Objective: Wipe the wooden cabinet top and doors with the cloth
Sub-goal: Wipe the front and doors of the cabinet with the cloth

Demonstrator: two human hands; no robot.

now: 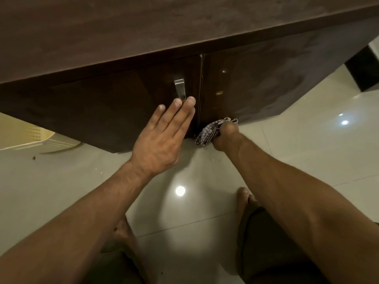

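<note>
The dark wooden cabinet fills the upper frame, its top (143, 27) above two doors. The left door (102, 103) carries a metal handle (180, 89); the right door (266, 85) has small screw holes and no handle. My left hand (162, 138) lies flat with fingers together against the left door, fingertips just under the handle. My right hand (225, 138) is closed around a crumpled checked cloth (211, 131), pressed low on the right door near the seam and the floor.
Glossy pale floor tiles (287, 160) run under the cabinet, with light reflections. A cream plastic basket (30, 136) sits at the left beyond the cabinet's corner. My bare feet (245, 199) stand close in front. A dark object (363, 74) stands at the far right.
</note>
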